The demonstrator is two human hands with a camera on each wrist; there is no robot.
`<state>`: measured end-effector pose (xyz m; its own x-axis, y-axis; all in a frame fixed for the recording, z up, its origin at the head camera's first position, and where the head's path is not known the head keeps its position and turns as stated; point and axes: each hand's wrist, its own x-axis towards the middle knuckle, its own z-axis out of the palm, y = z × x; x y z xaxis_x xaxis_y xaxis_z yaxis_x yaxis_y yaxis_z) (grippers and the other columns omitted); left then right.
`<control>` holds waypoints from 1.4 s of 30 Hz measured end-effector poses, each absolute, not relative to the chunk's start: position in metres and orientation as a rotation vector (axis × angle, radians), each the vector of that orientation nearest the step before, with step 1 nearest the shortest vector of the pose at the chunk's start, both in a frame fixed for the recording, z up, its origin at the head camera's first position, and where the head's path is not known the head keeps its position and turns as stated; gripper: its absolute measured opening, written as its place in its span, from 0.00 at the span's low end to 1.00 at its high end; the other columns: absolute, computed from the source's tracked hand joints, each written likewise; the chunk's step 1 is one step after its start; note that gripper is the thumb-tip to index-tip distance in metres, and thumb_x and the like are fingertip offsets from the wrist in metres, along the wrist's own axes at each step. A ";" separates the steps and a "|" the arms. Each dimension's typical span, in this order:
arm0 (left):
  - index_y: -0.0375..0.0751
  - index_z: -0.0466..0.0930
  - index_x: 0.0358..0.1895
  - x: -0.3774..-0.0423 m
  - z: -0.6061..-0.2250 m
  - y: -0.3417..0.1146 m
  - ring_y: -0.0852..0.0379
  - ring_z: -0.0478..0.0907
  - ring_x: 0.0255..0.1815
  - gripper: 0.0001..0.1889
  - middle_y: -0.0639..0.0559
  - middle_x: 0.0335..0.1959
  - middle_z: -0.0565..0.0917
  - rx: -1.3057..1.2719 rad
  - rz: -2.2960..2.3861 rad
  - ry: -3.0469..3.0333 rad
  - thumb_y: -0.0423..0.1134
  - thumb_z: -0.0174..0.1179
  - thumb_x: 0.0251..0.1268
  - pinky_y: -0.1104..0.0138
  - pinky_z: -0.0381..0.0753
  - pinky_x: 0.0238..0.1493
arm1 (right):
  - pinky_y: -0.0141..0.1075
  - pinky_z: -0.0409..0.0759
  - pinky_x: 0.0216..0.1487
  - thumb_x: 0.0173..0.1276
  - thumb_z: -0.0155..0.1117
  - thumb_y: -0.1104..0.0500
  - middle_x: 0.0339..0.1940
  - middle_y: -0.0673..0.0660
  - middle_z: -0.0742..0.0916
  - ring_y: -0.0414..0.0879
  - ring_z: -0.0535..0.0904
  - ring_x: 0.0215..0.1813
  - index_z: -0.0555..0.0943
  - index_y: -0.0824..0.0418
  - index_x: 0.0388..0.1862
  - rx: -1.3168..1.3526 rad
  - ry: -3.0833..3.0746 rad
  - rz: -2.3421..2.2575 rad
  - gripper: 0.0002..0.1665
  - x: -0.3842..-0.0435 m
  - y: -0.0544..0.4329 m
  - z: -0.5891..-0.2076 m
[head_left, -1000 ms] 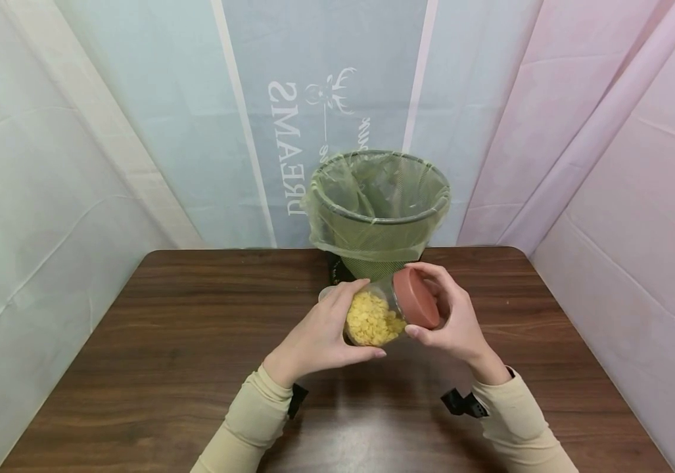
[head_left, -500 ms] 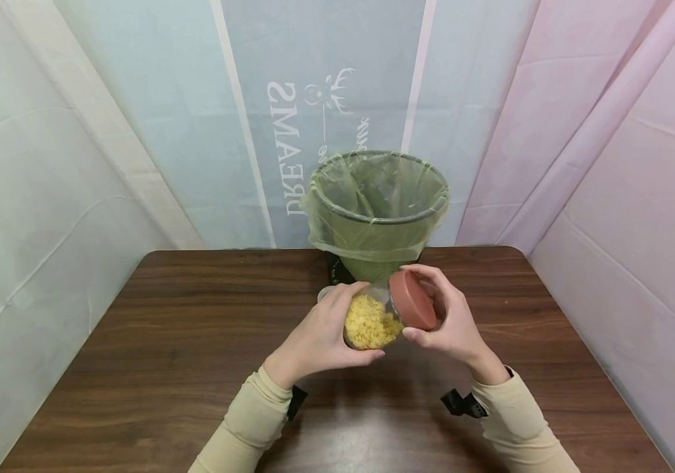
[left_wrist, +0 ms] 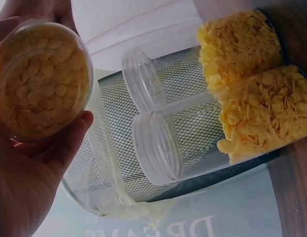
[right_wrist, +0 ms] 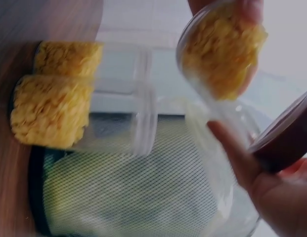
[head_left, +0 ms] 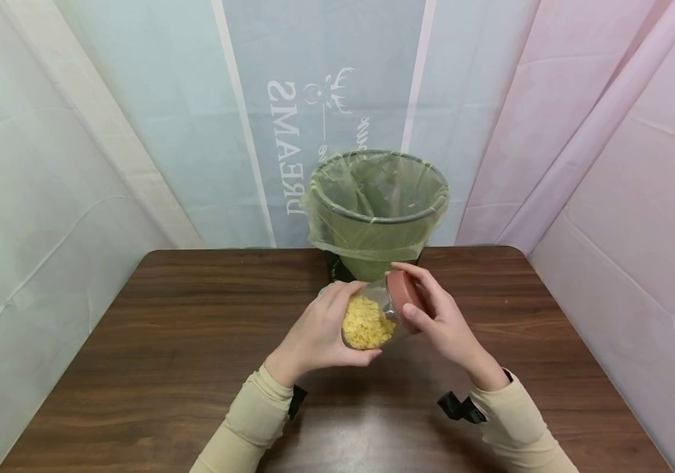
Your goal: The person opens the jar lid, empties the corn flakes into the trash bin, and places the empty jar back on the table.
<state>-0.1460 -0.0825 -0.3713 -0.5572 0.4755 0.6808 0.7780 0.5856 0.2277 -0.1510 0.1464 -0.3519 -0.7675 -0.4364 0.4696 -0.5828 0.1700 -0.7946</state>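
My left hand (head_left: 310,332) grips a clear jar (head_left: 367,322) partly filled with yellow cornflakes. The jar is tilted, its mouth towards the right; the left wrist view faces its round base (left_wrist: 42,84). Over the mouth end sits a reddish-pink lid (head_left: 402,289), which my right hand (head_left: 446,332) holds with fingers behind it and the thumb on its near side. In the right wrist view the lid (right_wrist: 286,136) looks dark, and I cannot tell whether it is screwed tight. Both hands are above the table.
Two more clear jars of cornflakes, a nearer one (left_wrist: 262,108) and another (left_wrist: 242,47), stand upright side by side, mostly hidden behind my hands in the head view. Behind them is a mesh bin (head_left: 372,240) with a pale green liner. Curtains enclose the wooden table (head_left: 195,341).
The right hand has shifted a little left on the lid and its thumb has moved up. The lid has turned slightly, now seen more edge-on. The left hand and jar moved slightly left.
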 end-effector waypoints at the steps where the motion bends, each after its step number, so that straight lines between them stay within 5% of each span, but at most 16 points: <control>1: 0.35 0.68 0.58 -0.146 -0.371 -0.083 0.57 0.73 0.46 0.49 0.50 0.45 0.76 -0.987 -0.687 -2.242 0.61 0.72 0.30 0.68 0.77 0.49 | 0.34 0.77 0.35 0.70 0.52 0.64 0.60 0.56 0.76 0.43 0.76 0.43 0.62 0.55 0.71 0.995 -2.314 1.629 0.30 -0.150 0.145 -0.350; 8: 0.35 0.70 0.57 -0.147 -0.371 -0.087 0.56 0.74 0.47 0.48 0.49 0.46 0.77 -0.933 -0.568 -2.195 0.63 0.69 0.31 0.67 0.78 0.50 | 0.32 0.74 0.38 0.75 0.48 0.57 0.48 0.49 0.78 0.41 0.76 0.38 0.62 0.49 0.71 0.839 -2.499 1.362 0.27 -0.143 0.138 -0.337; 14: 0.35 0.71 0.57 -0.148 -0.371 -0.089 0.55 0.74 0.42 0.48 0.49 0.45 0.77 -0.890 -0.489 -2.160 0.65 0.67 0.30 0.66 0.79 0.47 | 0.33 0.74 0.41 0.76 0.46 0.48 0.49 0.51 0.79 0.43 0.77 0.42 0.64 0.52 0.70 0.622 -2.636 1.270 0.27 -0.136 0.132 -0.331; 21: 0.36 0.71 0.57 -0.148 -0.370 -0.088 0.54 0.75 0.40 0.48 0.49 0.45 0.77 -0.870 -0.452 -2.149 0.65 0.67 0.31 0.65 0.79 0.45 | 0.33 0.74 0.34 0.73 0.46 0.38 0.29 0.48 0.79 0.41 0.77 0.32 0.72 0.44 0.58 0.466 -2.656 1.279 0.21 -0.134 0.126 -0.327; 30: 0.37 0.71 0.59 -0.147 -0.370 -0.088 0.54 0.76 0.44 0.48 0.49 0.47 0.78 -0.867 -0.449 -2.159 0.65 0.67 0.31 0.64 0.79 0.46 | 0.33 0.79 0.39 0.70 0.54 0.42 0.39 0.49 0.84 0.38 0.80 0.39 0.77 0.51 0.56 0.421 -2.552 1.197 0.22 -0.136 0.122 -0.329; 42: 0.34 0.72 0.58 -0.149 -0.370 -0.089 0.54 0.77 0.44 0.48 0.48 0.50 0.79 -0.906 -0.460 -2.151 0.64 0.69 0.29 0.65 0.78 0.48 | 0.37 0.77 0.32 0.66 0.60 0.47 0.34 0.51 0.85 0.41 0.76 0.31 0.81 0.56 0.52 0.451 -2.413 1.043 0.20 -0.140 0.120 -0.338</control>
